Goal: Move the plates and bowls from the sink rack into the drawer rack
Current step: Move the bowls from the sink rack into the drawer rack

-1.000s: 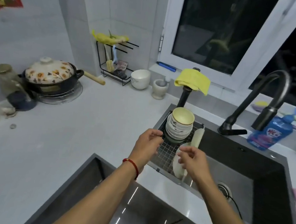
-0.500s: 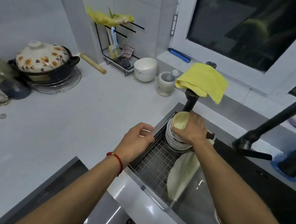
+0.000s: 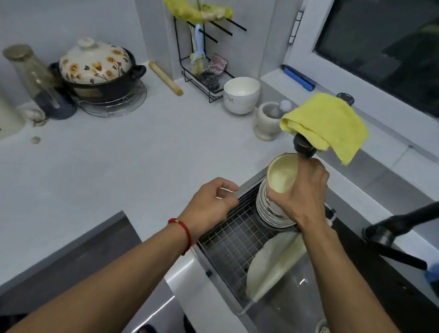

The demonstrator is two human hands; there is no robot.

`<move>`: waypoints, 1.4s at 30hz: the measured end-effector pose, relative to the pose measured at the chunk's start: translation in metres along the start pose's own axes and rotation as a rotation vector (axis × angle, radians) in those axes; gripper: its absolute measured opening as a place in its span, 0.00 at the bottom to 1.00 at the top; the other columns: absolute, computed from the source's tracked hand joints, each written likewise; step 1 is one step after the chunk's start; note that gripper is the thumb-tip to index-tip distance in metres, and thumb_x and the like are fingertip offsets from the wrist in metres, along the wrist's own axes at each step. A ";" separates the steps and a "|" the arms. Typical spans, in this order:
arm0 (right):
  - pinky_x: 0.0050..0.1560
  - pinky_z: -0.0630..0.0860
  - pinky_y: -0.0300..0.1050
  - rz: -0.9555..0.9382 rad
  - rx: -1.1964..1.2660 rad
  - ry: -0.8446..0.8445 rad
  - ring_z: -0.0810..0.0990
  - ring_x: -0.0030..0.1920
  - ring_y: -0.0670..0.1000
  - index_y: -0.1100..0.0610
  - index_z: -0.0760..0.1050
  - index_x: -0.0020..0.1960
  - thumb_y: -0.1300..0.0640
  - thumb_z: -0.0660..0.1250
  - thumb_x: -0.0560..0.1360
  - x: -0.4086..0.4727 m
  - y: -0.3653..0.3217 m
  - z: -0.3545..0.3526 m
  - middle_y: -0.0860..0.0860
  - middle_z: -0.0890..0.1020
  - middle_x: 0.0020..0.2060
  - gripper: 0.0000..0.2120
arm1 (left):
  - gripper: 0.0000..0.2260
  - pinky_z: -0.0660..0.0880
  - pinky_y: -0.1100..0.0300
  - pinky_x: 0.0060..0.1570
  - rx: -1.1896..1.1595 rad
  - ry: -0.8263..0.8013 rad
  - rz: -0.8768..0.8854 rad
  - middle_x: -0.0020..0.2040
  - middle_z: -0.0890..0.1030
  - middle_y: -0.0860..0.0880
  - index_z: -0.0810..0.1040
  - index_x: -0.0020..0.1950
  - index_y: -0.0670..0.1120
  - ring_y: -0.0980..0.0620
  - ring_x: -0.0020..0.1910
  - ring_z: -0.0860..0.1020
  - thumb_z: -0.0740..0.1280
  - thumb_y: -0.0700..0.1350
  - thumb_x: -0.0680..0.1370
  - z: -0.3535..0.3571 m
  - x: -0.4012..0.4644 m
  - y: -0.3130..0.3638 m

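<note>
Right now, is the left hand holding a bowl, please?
No, the left hand rests empty on the sink rack edge; the right hand grips the top bowl.

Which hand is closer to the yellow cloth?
The right hand. It grips the top bowl of the stack just below the yellow cloth. The left hand sits farther off, down and to the left at the sink rack edge.

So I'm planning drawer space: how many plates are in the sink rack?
1 that I can make out: a pale plate standing on edge at the sink rack's near end, below the bowl stack. The right hand and forearm may hide others.
</note>
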State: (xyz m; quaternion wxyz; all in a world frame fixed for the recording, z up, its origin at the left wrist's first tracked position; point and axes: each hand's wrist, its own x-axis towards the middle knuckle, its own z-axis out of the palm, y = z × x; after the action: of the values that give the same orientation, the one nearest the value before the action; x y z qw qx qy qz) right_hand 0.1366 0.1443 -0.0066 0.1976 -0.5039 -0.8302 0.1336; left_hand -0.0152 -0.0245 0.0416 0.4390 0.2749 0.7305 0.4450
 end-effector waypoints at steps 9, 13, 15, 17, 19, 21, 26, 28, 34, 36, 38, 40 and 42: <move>0.66 0.57 0.27 -0.453 0.437 -0.427 0.62 0.73 0.46 0.44 0.60 0.78 0.39 0.79 0.61 -0.058 -0.117 -0.011 0.46 0.65 0.73 0.51 | 0.19 0.81 0.54 0.47 -0.638 0.059 -0.069 0.61 0.82 0.43 0.77 0.66 0.50 0.46 0.53 0.83 0.70 0.55 0.78 -0.058 -0.039 -0.037; 0.65 0.58 0.25 -0.633 0.507 -0.679 0.61 0.75 0.41 0.41 0.57 0.80 0.36 0.80 0.61 -0.100 -0.187 0.018 0.40 0.63 0.75 0.54 | 0.14 0.82 0.45 0.51 -0.717 0.274 -0.037 0.62 0.82 0.42 0.80 0.65 0.52 0.43 0.57 0.82 0.66 0.54 0.81 -0.110 -0.093 -0.089; 0.65 0.62 0.27 -0.597 0.591 -0.854 0.62 0.75 0.36 0.35 0.55 0.79 0.33 0.78 0.62 -0.122 -0.219 0.034 0.35 0.63 0.75 0.52 | 0.14 0.80 0.40 0.57 -0.776 0.389 -0.037 0.61 0.83 0.43 0.81 0.64 0.52 0.41 0.60 0.82 0.63 0.55 0.82 -0.136 -0.127 -0.122; 0.66 0.67 0.34 -0.487 0.685 -1.068 0.67 0.72 0.33 0.32 0.57 0.78 0.29 0.75 0.64 -0.144 -0.251 0.051 0.34 0.66 0.74 0.47 | 0.17 0.80 0.40 0.57 -0.848 0.498 -0.037 0.62 0.84 0.43 0.80 0.65 0.52 0.41 0.61 0.82 0.62 0.57 0.83 -0.162 -0.168 -0.154; 0.68 0.74 0.42 -0.363 0.760 -1.314 0.75 0.67 0.34 0.36 0.66 0.76 0.28 0.71 0.68 -0.174 -0.285 0.072 0.37 0.73 0.73 0.39 | 0.19 0.81 0.41 0.55 -0.926 0.609 -0.020 0.63 0.83 0.43 0.79 0.67 0.50 0.41 0.62 0.82 0.60 0.59 0.83 -0.186 -0.212 -0.185; 0.64 0.80 0.49 -0.236 0.849 -1.558 0.81 0.67 0.49 0.46 0.75 0.72 0.37 0.68 0.76 -0.217 -0.316 0.095 0.49 0.81 0.69 0.27 | 0.21 0.82 0.46 0.49 -0.958 0.713 -0.001 0.63 0.83 0.42 0.79 0.68 0.49 0.43 0.61 0.82 0.59 0.59 0.83 -0.206 -0.260 -0.215; 0.70 0.75 0.61 -0.236 0.862 -1.855 0.79 0.70 0.62 0.57 0.75 0.73 0.50 0.69 0.80 -0.359 -0.391 0.131 0.61 0.81 0.68 0.24 | 0.26 0.82 0.57 0.45 -0.955 0.906 -0.078 0.58 0.85 0.44 0.79 0.66 0.47 0.46 0.56 0.85 0.57 0.64 0.80 -0.252 -0.389 -0.299; 0.68 0.78 0.55 -0.277 0.811 -1.888 0.80 0.68 0.60 0.58 0.75 0.73 0.51 0.70 0.79 -0.420 -0.420 0.140 0.59 0.82 0.66 0.24 | 0.26 0.83 0.56 0.43 -0.942 0.952 -0.121 0.54 0.87 0.47 0.80 0.64 0.51 0.49 0.50 0.86 0.56 0.66 0.80 -0.269 -0.445 -0.341; 0.58 0.83 0.47 -0.184 0.745 -1.989 0.83 0.64 0.61 0.61 0.77 0.70 0.56 0.71 0.78 -0.598 -0.504 0.153 0.62 0.83 0.63 0.21 | 0.22 0.78 0.36 0.59 -1.028 1.112 -0.238 0.61 0.84 0.45 0.76 0.68 0.52 0.43 0.60 0.81 0.54 0.63 0.83 -0.320 -0.595 -0.445; 0.59 0.83 0.50 -0.154 0.738 -2.027 0.83 0.64 0.63 0.62 0.77 0.69 0.57 0.72 0.77 -0.641 -0.530 0.156 0.65 0.83 0.62 0.22 | 0.20 0.78 0.35 0.58 -1.054 1.174 -0.254 0.63 0.81 0.44 0.73 0.70 0.52 0.42 0.61 0.80 0.55 0.60 0.84 -0.340 -0.632 -0.470; 0.59 0.83 0.51 -0.135 0.730 -2.025 0.84 0.61 0.63 0.63 0.77 0.69 0.56 0.75 0.75 -0.673 -0.558 0.161 0.66 0.84 0.61 0.24 | 0.20 0.78 0.34 0.58 -1.103 1.225 -0.262 0.66 0.78 0.42 0.71 0.73 0.50 0.40 0.62 0.79 0.57 0.57 0.84 -0.361 -0.660 -0.490; 0.58 0.84 0.51 -0.125 0.717 -2.004 0.86 0.57 0.62 0.66 0.77 0.66 0.56 0.75 0.74 -0.701 -0.587 0.167 0.67 0.85 0.58 0.24 | 0.20 0.79 0.35 0.57 -1.140 1.249 -0.252 0.68 0.76 0.41 0.69 0.74 0.48 0.38 0.64 0.77 0.59 0.55 0.84 -0.382 -0.681 -0.507; 0.58 0.84 0.51 -0.132 0.703 -2.003 0.87 0.55 0.61 0.67 0.79 0.63 0.56 0.75 0.75 -0.724 -0.613 0.177 0.67 0.86 0.55 0.21 | 0.21 0.80 0.36 0.55 -1.169 1.273 -0.242 0.69 0.75 0.40 0.69 0.74 0.47 0.38 0.65 0.77 0.60 0.55 0.84 -0.401 -0.699 -0.518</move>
State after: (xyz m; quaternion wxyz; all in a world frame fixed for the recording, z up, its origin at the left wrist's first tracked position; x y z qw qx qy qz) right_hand -0.1264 -0.7833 -0.0457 -0.4343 -0.0331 -0.5547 0.7089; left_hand -0.0526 -0.9765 -0.0554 0.0625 -0.3746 0.5158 0.7679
